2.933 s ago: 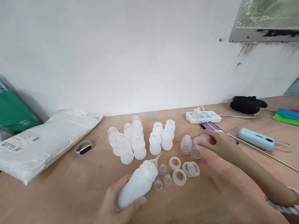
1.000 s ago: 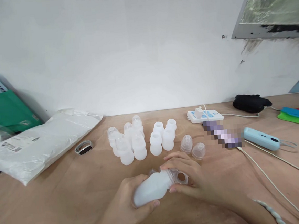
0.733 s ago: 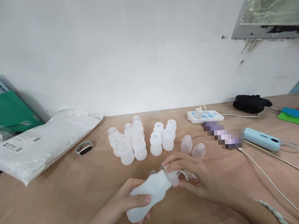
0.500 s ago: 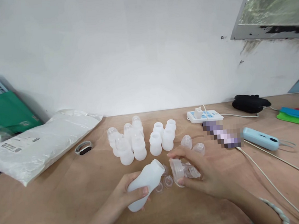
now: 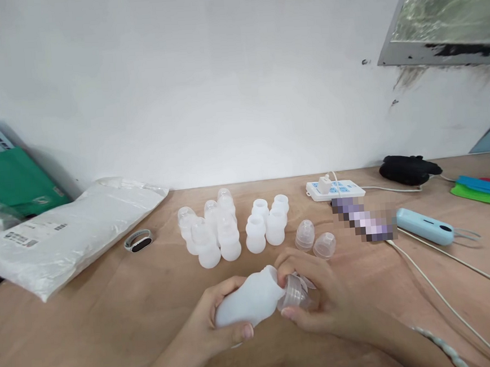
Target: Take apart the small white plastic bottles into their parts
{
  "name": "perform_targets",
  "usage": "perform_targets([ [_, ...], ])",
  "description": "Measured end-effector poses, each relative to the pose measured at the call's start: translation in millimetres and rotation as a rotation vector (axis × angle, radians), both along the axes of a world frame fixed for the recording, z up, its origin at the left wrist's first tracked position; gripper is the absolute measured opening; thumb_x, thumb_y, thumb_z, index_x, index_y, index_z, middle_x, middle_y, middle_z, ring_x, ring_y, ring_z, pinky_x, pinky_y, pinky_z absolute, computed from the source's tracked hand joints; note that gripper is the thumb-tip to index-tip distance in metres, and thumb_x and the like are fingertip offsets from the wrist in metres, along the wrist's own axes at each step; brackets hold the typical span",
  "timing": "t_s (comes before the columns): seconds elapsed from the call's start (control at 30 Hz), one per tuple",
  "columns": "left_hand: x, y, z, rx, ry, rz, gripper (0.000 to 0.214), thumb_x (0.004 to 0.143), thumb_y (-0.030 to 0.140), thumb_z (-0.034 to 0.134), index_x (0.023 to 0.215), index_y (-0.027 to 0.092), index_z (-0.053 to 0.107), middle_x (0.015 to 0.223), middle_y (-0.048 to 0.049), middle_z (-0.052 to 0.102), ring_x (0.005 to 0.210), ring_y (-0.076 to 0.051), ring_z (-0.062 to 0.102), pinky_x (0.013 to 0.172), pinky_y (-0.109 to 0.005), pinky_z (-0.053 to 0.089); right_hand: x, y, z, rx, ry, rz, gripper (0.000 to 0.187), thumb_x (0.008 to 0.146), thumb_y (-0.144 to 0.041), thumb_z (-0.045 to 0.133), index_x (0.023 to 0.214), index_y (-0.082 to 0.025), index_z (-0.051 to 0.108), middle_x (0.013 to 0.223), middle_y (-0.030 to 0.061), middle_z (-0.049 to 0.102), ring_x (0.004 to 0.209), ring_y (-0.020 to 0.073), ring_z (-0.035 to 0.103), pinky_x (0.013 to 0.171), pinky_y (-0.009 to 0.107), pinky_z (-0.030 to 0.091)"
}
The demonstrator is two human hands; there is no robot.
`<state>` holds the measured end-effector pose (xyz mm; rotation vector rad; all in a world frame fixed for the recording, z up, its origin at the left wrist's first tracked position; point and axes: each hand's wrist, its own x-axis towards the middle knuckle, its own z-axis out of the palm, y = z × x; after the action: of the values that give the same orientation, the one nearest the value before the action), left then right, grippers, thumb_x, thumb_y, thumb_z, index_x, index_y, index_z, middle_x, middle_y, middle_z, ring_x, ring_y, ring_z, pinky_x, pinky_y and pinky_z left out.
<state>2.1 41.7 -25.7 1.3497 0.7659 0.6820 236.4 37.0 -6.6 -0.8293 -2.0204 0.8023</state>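
My left hand is wrapped round a milky white baby bottle, tilted so its mouth faces right. In my right hand, fingers and thumb grip a clear ribbed bottle cap right against the bottle's mouth. Whether the cap touches the rim or sits on it, I cannot tell. Beyond the hands stand several white bottles with clear domed tops. Beside them is a group of open-topped white bottles. Two loose clear domed covers lie to the right of these.
A white plastic parcel and a wristband lie on the left of the table. Toward the right are a white power strip, a blurred-out purple phone-like object, a light blue device, cables and a black case.
My right hand has brought the clear cap left to the bottle's mouth. The bottle has shifted slightly right and lies flatter. Small clear pieces on the table are now hidden behind the hands and bottle.
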Motion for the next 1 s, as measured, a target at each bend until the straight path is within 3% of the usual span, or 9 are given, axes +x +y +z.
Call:
perform_targets([
  [0.13,-1,0,-4.0,0.092,-0.014,0.104,0.054,0.072,0.058,0.077,0.112,0.021,0.070,0.086,-0.0011,0.062,0.071,-0.015,0.050,0.061,-0.021,0.040,-4,-3,0.5,0.009,-0.045,0.027,0.019,0.084,-0.026,0.061,0.101,-0.023,0.054,0.085,-0.0003,0.057,0.075,0.0162,0.050,0.066,0.028,0.039],
  [0.2,-1,0,-6.2,0.126,-0.024,0.100,0.058,0.071,0.061,0.076,0.115,0.022,0.069,0.092,-0.0032,0.065,0.076,-0.017,0.053,0.064,-0.023,0.042,-8,-4,-1.6,0.008,-0.035,-0.012,0.014,0.084,-0.026,0.060,0.095,-0.022,0.053,0.078,-0.0018,0.056,0.069,0.0150,0.048,0.062,0.027,0.037],
  [0.3,-2,0,-12.0,0.126,-0.068,0.075,0.069,0.070,0.063,0.077,0.128,0.027,0.062,0.116,-0.0070,0.064,0.095,-0.025,0.058,0.076,-0.028,0.047,-11,-3,-3.6,0.077,0.011,-0.105,0.010,0.082,-0.025,0.058,0.088,-0.021,0.052,0.074,-0.0028,0.053,0.064,0.0135,0.046,0.058,0.025,0.035],
  [0.4,-4,4,-20.3,0.176,-0.141,0.165,0.070,0.076,0.060,0.074,0.137,0.033,0.052,0.136,-0.0081,0.055,0.113,-0.030,0.054,0.086,-0.035,0.049,-4,5,1.6,0.163,-0.001,-0.211,0.009,0.083,-0.024,0.057,0.090,-0.022,0.053,0.076,-0.0024,0.055,0.064,0.0135,0.049,0.058,0.025,0.037],
  [0.57,-9,11,-23.2,0.292,-0.187,0.322,0.051,0.088,0.057,0.062,0.132,0.031,0.054,0.124,-0.0105,0.061,0.112,-0.030,0.054,0.084,-0.036,0.050,17,28,24.2,0.260,-0.197,-0.509,0.009,0.083,-0.029,0.057,0.082,-0.021,0.052,0.073,-0.0005,0.055,0.067,0.0167,0.051,0.060,0.027,0.037],
  [0.67,-9,10,-18.4,0.291,-0.159,0.334,0.050,0.089,0.058,0.060,0.129,0.029,0.056,0.120,-0.0112,0.062,0.112,-0.030,0.053,0.084,-0.036,0.049,18,39,32.6,0.186,-0.432,-0.496,0.014,0.082,-0.028,0.058,0.073,-0.020,0.050,0.070,-0.0003,0.054,0.065,0.0164,0.050,0.058,0.027,0.034],
  [0.8,-8,7,-14.4,0.296,-0.130,0.326,0.049,0.089,0.060,0.058,0.127,0.030,0.055,0.119,-0.0102,0.062,0.114,-0.030,0.051,0.085,-0.036,0.047,3,51,29.0,0.063,-0.649,-0.495,0.015,0.081,-0.025,0.058,0.070,-0.020,0.050,0.070,-0.0005,0.055,0.062,0.0144,0.048,0.056,0.025,0.031],
  [1.0,-11,6,-14.7,0.297,-0.105,0.322,0.046,0.092,0.059,0.054,0.128,0.031,0.053,0.118,-0.0083,0.061,0.115,-0.028,0.048,0.088,-0.035,0.044,-21,70,15.5,0.080,-0.737,-0.507,0.018,0.081,-0.026,0.060,0.068,-0.019,0.050,0.068,0.0008,0.056,0.062,0.0149,0.049,0.055,0.025,0.029],
])
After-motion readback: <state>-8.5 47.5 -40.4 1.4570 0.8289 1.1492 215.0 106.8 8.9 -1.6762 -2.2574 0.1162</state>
